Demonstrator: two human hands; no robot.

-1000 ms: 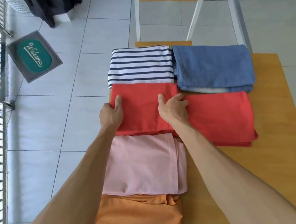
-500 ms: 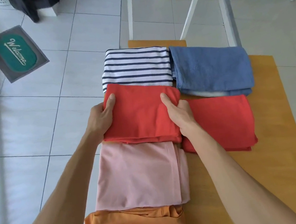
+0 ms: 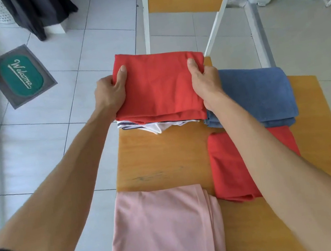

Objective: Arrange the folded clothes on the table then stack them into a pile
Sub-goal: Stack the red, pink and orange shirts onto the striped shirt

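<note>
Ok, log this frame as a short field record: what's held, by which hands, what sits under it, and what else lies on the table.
held item: folded red garment
left hand: grips its left edge
right hand: grips its right edge
beneath it: striped garment, mostly covered
contact between the two: cannot tell
right of it: folded blue cloth
near right: second red garment
near left: pink garment
surface: wooden table

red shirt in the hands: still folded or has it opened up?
Folded. The red garment is a compact rectangle with layered edges at its near side, gripped at both sides by the left hand and right hand.
</note>
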